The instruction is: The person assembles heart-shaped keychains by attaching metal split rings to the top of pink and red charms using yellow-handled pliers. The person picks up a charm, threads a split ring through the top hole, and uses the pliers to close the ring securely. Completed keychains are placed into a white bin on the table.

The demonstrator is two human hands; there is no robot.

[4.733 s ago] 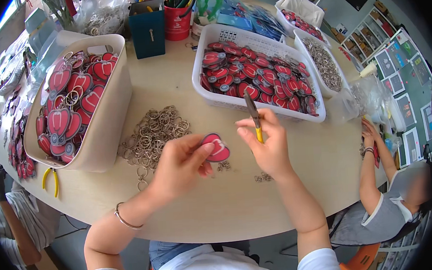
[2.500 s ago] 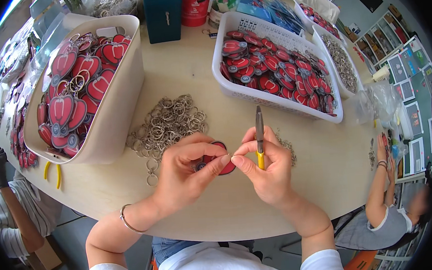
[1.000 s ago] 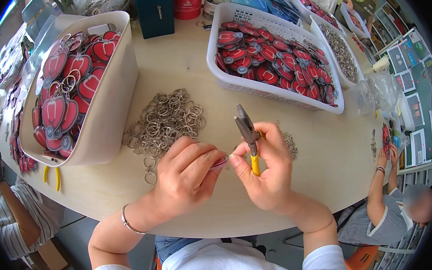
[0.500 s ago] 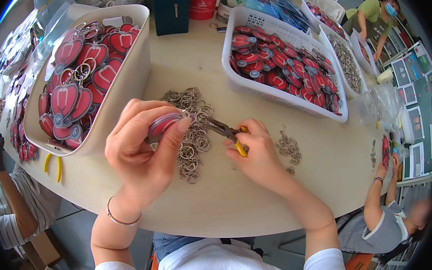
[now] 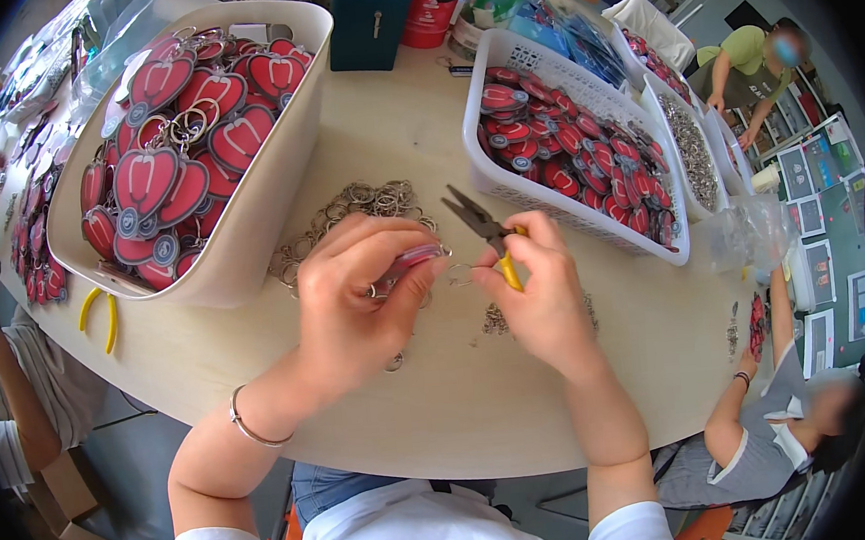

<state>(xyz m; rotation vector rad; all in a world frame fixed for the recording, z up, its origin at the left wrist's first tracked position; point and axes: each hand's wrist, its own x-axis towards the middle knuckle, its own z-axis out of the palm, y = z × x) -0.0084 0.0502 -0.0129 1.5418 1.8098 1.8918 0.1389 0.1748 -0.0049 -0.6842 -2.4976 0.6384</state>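
Note:
My left hand [image 5: 346,301] is closed on a red charm [image 5: 418,256], seen nearly edge-on; some metal bits show among the fingers. My right hand [image 5: 547,297] grips needle-nose pliers [image 5: 486,226] with yellow handles, their jaws apart and pointing up and left. By the right thumb tip is a metal key ring [image 5: 460,275], apart from the pliers' jaws. Whether the thumb and finger pinch that ring is hard to make out. Beyond the left hand lies a heap of key rings [image 5: 372,200], and partly behind the right hand are small metal links [image 5: 496,319].
At left stands a cream bin [image 5: 275,171] full of red heart-shaped keychains, with yellow-handled pliers [image 5: 101,318] beside it. A white basket [image 5: 575,222] of red charms is at right. People sit on both sides; another person [image 5: 751,62] stands at far right.
My left hand has shifted right with the charm. The pliers have come away from it and now point further up, and a key ring shows by my right thumb.

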